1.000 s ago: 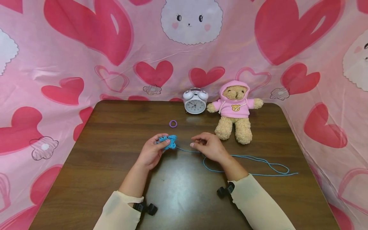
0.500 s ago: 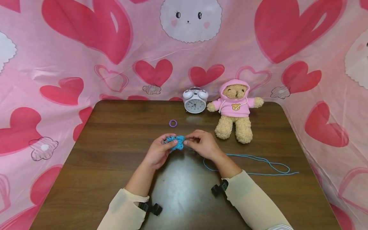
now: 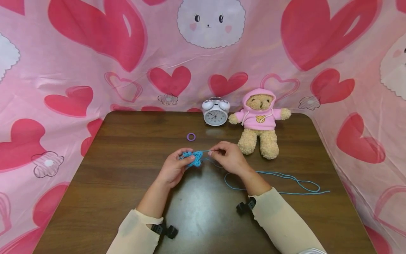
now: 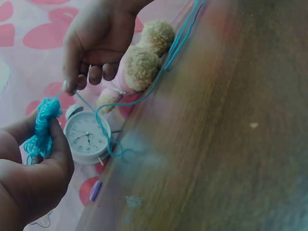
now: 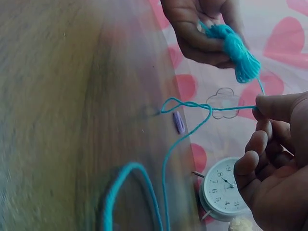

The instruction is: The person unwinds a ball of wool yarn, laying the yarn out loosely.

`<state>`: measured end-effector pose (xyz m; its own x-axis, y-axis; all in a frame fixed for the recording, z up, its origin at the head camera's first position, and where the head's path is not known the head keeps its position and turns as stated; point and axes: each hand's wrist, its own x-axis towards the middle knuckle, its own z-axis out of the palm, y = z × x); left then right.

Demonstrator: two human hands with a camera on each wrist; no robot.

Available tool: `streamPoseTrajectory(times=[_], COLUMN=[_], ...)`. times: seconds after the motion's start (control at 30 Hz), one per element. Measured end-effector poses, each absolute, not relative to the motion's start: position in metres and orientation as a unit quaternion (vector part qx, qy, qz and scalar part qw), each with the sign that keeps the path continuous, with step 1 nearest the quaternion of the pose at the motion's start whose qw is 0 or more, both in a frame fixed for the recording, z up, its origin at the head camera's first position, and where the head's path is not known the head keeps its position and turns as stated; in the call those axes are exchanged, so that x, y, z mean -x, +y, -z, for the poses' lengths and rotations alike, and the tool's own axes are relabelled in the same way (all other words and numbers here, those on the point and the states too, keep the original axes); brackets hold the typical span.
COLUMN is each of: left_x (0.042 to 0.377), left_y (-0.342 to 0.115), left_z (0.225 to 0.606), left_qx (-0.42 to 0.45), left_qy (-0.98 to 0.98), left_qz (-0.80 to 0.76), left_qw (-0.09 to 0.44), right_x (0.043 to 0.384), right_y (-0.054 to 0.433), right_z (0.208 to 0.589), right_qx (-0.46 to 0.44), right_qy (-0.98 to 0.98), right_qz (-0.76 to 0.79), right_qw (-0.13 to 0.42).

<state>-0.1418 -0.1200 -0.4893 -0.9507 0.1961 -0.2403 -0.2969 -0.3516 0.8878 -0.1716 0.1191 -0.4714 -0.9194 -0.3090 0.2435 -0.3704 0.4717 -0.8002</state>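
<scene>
A small bundle of blue yarn (image 3: 197, 158), gathered at its middle with loops at both ends, is pinched between the thumb and fingers of my left hand (image 3: 172, 168). To its right, my right hand (image 3: 231, 158) pinches the yarn strand (image 5: 236, 108) between thumb and forefinger. A short taut length runs from the bundle to those fingertips. In the right wrist view the strand hangs on from the pinch in a twisted loop. Its long tail (image 3: 295, 180) trails over the table to the right, partly hidden behind my right wrist.
A purple ring (image 3: 191, 137) lies on the brown table (image 3: 133, 141) beyond my hands. At the back stand a white alarm clock (image 3: 215, 113) and a teddy bear (image 3: 260, 120) in a pink hoodie. Pink heart-printed cloth (image 3: 142, 46) hangs behind and at the sides.
The bundle and my left hand moved slightly right. My right hand came in to the bundle, then drew back a little to the right, pulling a strand taut.
</scene>
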Motion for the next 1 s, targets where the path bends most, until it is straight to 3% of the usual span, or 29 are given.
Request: streamPoseTrajectory(times=[0.53, 1.0], left_x=[0.142, 0.147], left_y=[-0.128, -0.138], left_z=[0.493, 0.490], left_qx=[0.049, 0.085], left_qy=[0.532, 0.539], left_qz=[-0.832, -0.831], left_qw=[0.151, 0.104], right_x=[0.169, 0.162], right_y=[0.142, 0.160], right_z=[0.472, 0.470], right_qx=[-0.179, -0.178], right_qy=[-0.858, -0.867], right_qz=[-0.480, -0.465], right_qw=[0.016, 0.010])
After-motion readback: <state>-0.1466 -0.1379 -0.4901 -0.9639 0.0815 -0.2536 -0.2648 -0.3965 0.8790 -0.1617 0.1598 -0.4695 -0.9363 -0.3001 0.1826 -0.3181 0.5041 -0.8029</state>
